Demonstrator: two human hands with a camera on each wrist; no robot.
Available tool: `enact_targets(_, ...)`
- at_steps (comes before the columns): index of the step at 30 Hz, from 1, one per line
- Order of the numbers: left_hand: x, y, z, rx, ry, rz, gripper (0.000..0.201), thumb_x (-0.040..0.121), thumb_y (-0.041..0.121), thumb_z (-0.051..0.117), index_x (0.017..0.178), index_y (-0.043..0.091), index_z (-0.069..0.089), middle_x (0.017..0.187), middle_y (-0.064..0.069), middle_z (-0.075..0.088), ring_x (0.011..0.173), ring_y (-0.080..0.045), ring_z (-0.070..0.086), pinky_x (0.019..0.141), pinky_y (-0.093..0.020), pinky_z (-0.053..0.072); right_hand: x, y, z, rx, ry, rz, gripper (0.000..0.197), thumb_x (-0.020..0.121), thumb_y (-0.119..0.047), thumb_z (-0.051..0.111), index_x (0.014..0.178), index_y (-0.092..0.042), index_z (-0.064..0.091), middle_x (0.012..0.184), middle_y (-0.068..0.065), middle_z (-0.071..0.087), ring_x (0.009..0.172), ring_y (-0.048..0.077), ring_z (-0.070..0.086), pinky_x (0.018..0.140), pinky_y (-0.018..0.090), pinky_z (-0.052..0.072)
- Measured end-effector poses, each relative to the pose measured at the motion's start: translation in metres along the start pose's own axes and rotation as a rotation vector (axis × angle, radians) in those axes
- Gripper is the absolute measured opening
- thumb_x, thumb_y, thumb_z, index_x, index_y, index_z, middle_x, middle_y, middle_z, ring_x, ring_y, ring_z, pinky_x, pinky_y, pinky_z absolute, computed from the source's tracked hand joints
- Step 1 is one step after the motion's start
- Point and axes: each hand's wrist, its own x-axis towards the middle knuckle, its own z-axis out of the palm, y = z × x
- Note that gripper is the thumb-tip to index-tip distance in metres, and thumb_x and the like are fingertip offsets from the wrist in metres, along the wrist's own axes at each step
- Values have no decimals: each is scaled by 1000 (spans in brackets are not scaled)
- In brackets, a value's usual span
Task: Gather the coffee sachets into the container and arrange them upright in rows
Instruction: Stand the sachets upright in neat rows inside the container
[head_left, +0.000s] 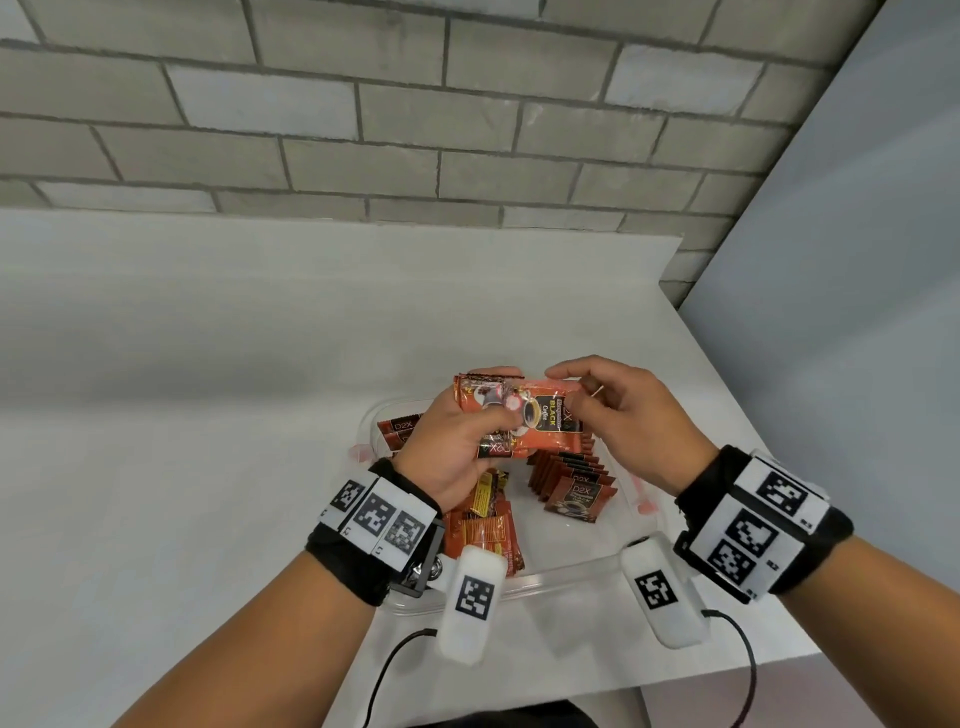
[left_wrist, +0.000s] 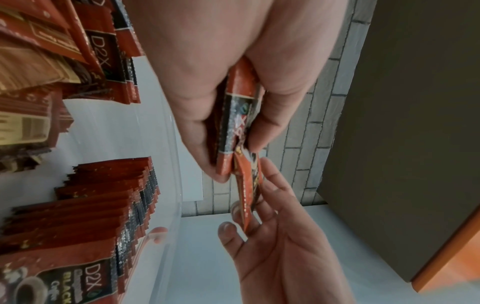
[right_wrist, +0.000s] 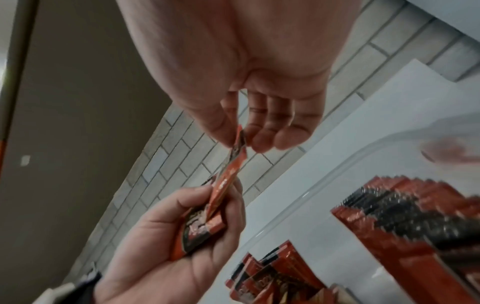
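Sachets (head_left: 540, 415) sit fanned in my left hand (head_left: 457, 457) over the clear container (head_left: 571, 566), head cam; right hand (head_left: 628, 415) pinches one by its edge; upright row (head_left: 571, 478) stands below. Left wrist cam: thumb & fingers clamp the bunch (left_wrist: 233, 123). Right wrist cam: fingertips (right_wrist: 259, 139) nip the sealed end; I reckon they're light, floppy, slick foil, so grip the crimped seams.

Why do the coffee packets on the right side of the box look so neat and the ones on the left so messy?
The right row stands upright, packed edge to edge with the fronts facing one way. The left pile is jumbled, packets tilted and overlapping, some showing yellowish backs. The row sits near the container's right wall; the pile is partly hidden under the left hand. Both are the same red coffee sachets inside the clear container.
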Motion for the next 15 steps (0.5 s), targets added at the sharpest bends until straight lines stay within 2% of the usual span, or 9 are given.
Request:
enact_targets(2,1,-1,-1,-2,-3,24,32,84,-13,55,94,16,67,88,-5,74,80,-19,70,68,-35,57,0,-1,2,142,-22,86,28,91,-11,60,111,-31,57,81,0,60,68,14,60,60,30,51)
enact_targets(3,0,0,-1,-9,-3,39,34,84,-13,55,91,17,69,87,-5,74,81,-18,70,68,-34,57,-2,0,3,220,-37,145,26,89,-10,62,110,-25,57,80,0,63,68,14,61,59,30,51)
enact_targets(5,1,1,-1,-26,-5,62,32,83,-12,57,89,16,71,89,-6,73,82,-19,70,67,-32,57,-5,3,2,299,-35,191,18,86,-3,65,99,-14,59,72,0,65,65,14,61,59,28,51)
enact_targets(7,1,2,-3,-56,20,58,22,79,-2,63,95,12,66,90,-7,73,81,-19,70,65,-31,58,-8,9,-3,275,8,161,13,83,0,66,90,-10,61,68,0,65,63,16,61,60,28,51)
enact_targets(9,3,4,-10,-88,79,41,21,77,9,66,98,11,62,88,-8,70,78,-20,68,66,-32,57,-11,13,-12,114,30,86,13,83,-4,68,87,-14,63,73,2,67,66,17,62,62,27,51)
enact_targets(10,4,5,-14,-113,106,34,19,80,12,64,98,10,62,87,-8,69,76,-20,66,66,-33,56,-13,16,-15,-17,-12,58,12,83,-7,70,88,-18,65,76,1,67,68,15,62,63,24,51)
enact_targets(13,5,8,-21,-179,150,11,14,89,11,58,102,8,60,81,-7,69,68,-19,65,66,-34,55,-22,23,-16,-330,-252,63,10,85,-12,68,89,-21,66,74,-6,62,64,6,55,58,12,46)
enact_targets(15,4,10,-24,-203,160,2,12,91,11,56,101,8,61,79,-7,70,66,-19,64,65,-35,55,-25,29,-10,-488,-336,49,12,86,-13,66,86,-25,63,69,-8,60,65,5,55,66,10,44)
